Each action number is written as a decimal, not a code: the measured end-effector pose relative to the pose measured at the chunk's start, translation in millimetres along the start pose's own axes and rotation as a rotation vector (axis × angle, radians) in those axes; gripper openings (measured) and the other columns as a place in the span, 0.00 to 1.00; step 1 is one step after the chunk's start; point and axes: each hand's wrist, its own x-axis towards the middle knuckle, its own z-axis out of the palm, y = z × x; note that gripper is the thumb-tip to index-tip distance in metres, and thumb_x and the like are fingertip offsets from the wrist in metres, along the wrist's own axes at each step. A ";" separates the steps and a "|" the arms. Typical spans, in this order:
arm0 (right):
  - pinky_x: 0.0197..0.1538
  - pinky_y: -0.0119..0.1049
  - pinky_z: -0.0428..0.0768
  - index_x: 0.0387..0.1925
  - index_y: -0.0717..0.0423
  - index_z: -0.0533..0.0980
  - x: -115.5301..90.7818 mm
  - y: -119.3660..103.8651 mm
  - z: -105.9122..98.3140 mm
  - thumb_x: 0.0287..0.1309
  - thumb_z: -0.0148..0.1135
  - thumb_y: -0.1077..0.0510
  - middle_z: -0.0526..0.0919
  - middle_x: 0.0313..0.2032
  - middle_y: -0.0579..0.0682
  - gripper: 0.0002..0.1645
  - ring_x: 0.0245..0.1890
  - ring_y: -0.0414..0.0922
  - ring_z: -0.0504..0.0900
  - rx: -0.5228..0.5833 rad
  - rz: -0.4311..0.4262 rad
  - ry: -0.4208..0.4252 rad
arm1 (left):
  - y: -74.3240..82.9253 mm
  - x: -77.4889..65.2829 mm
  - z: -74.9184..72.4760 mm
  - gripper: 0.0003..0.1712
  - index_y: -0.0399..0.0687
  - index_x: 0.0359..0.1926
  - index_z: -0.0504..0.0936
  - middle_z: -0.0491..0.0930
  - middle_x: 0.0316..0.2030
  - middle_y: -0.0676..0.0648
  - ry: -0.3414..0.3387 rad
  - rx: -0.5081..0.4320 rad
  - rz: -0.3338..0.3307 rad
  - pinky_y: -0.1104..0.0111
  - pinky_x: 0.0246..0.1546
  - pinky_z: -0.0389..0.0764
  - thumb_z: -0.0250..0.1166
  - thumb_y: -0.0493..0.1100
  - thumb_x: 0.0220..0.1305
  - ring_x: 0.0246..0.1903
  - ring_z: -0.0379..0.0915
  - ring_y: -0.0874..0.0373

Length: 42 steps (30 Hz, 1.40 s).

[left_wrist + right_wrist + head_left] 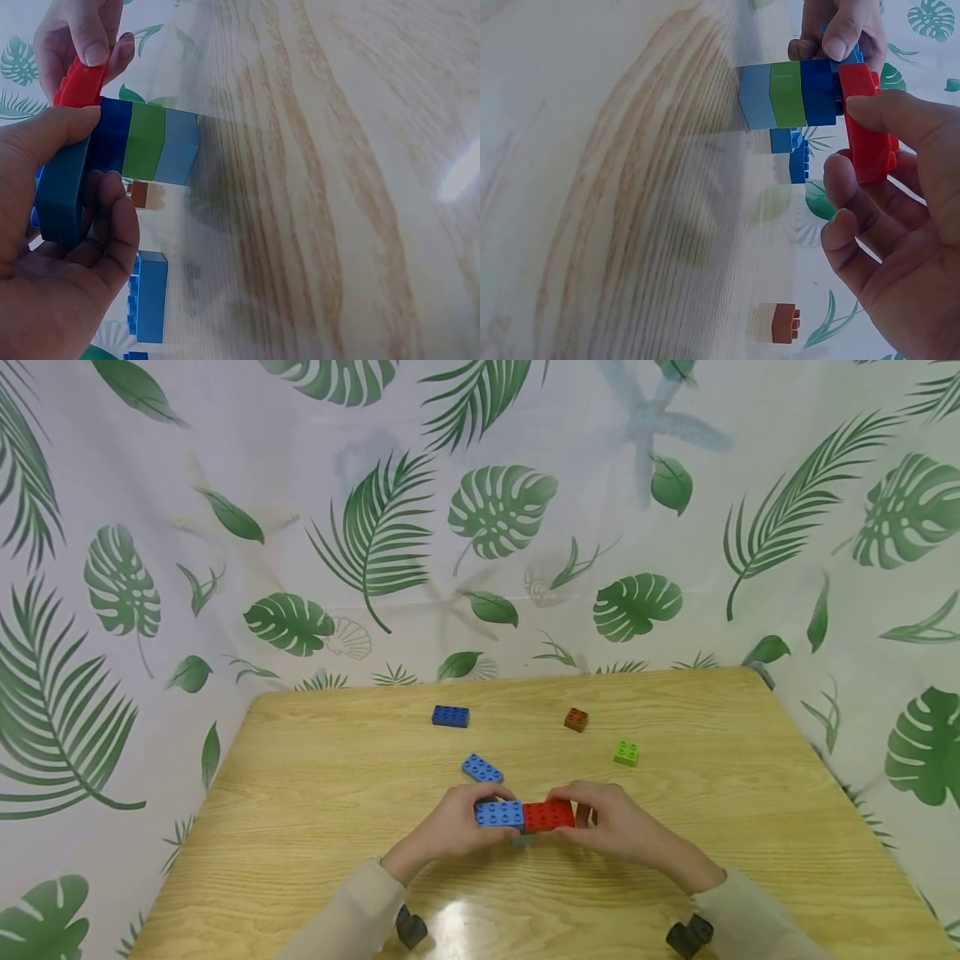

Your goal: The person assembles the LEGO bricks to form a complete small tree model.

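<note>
In the head view my left hand point(457, 823) grips a blue toy brick point(498, 814) from its left end. Across from it, my right hand point(617, 825) pinches a red toy brick point(549, 815) between thumb and fingers. The two bricks sit side by side, ends meeting, atop a short stack. From the table up, that stack has a light blue brick point(757, 97), a green brick point(787, 94) and a dark blue brick point(820, 91). Some dark blue studs show beneath the red brick in the right wrist view.
Beyond the hands lie a loose light blue brick point(482, 769), a dark blue brick point(451, 717), a small brown brick point(576, 719) and a small green brick point(626, 753). All are on the wooden table point(315, 793). A leaf-patterned cloth point(420, 635) hangs behind and at both sides.
</note>
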 end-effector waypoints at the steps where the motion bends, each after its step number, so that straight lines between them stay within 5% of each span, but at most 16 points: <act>1: 0.32 0.30 0.80 0.60 0.62 0.80 -0.1 0.0 0.3 0.68 0.71 0.57 0.87 0.46 0.52 0.23 0.29 0.29 0.76 -0.001 -0.002 0.002 | -0.3 -0.1 0.3 0.22 0.53 0.57 0.84 0.86 0.47 0.51 0.002 0.001 0.003 0.70 0.45 0.82 0.78 0.48 0.63 0.43 0.79 0.64; 20: 0.29 0.29 0.77 0.57 0.54 0.83 4.4 4.4 4.3 0.63 0.73 0.62 0.87 0.44 0.48 0.21 0.28 0.29 0.73 -0.052 -0.003 0.031 | 1.0 -0.9 1.2 0.21 0.54 0.55 0.85 0.86 0.43 0.52 0.005 0.003 0.014 0.71 0.41 0.82 0.79 0.48 0.62 0.39 0.80 0.66; 42: 0.36 0.29 0.81 0.57 0.60 0.85 9.9 -2.2 12.0 0.64 0.75 0.56 0.87 0.46 0.52 0.22 0.36 0.33 0.79 -0.030 0.027 0.090 | 1.8 -0.6 -0.6 0.18 0.55 0.53 0.85 0.86 0.43 0.52 0.004 0.010 0.031 0.71 0.41 0.81 0.78 0.48 0.63 0.38 0.78 0.65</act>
